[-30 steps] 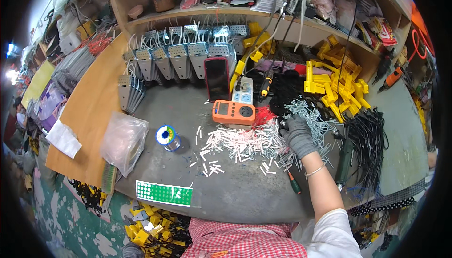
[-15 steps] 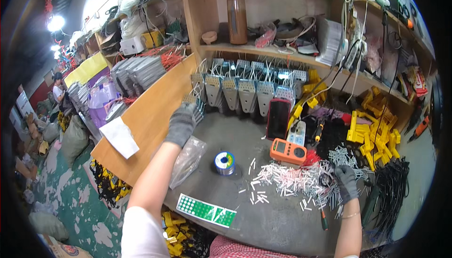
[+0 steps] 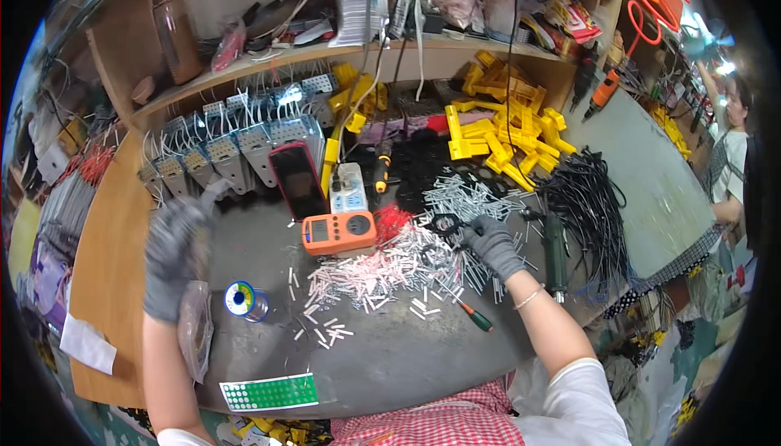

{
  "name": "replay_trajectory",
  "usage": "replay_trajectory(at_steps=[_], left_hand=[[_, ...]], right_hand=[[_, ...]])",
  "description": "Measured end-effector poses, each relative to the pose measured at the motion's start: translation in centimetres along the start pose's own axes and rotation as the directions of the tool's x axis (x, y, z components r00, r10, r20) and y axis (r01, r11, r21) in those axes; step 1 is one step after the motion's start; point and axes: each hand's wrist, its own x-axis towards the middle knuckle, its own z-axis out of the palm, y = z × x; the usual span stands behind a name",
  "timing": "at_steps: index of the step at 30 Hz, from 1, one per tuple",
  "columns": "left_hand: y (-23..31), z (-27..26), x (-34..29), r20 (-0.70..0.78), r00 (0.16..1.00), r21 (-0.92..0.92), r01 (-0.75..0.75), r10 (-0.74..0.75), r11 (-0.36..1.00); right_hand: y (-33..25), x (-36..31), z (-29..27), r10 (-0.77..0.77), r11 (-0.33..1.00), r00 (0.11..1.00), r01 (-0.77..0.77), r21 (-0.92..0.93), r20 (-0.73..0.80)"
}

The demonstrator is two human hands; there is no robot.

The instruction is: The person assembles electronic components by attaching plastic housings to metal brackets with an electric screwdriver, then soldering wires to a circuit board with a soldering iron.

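Note:
My left hand (image 3: 172, 255), in a grey glove, is smeared by motion near the table's left side, in front of a row of metal brackets (image 3: 224, 149) with white wires. Whether it holds anything is hidden by the blur. A clear plastic bag (image 3: 195, 328) lies beside its wrist. My right hand (image 3: 493, 248), also gloved, is closed at the edge of a black ring-shaped thing (image 3: 445, 224), whose kind I cannot make out. Under and around it spread small white-and-pink tubes (image 3: 366, 279) and silvery screws (image 3: 464, 198). A green-handled screwdriver (image 3: 478, 317) lies nearer to me.
A solder reel (image 3: 246, 301), an orange meter (image 3: 338, 232), a phone (image 3: 298, 180) and a power strip (image 3: 349, 190) stand mid-table. Yellow plastic parts (image 3: 500, 133) and black cables (image 3: 590, 210) lie at right. Another person (image 3: 732, 137) is at far right.
The view has swung to the right. My left hand has come away from the end of the bracket row, moving fast. My right hand is still at the pile, now with the black ring-shaped thing.

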Motion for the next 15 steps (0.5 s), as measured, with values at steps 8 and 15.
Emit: replay_trajectory(at_steps=[8,15], left_hand=[[27.1,1.2,-6.7,0.275,0.676,-0.641,-0.401,0.684,0.654],[32.3,2.5,-7.1,0.508,0.821,-0.637,0.156,0.259,0.755]], right_hand=[[-1.5,-2.7,-1.9,0.248,0.47,0.92,-0.388,0.793,0.303],[-4.7,-10.7,-8.0,-0.212,0.923,0.926,0.085,0.376,0.311]])
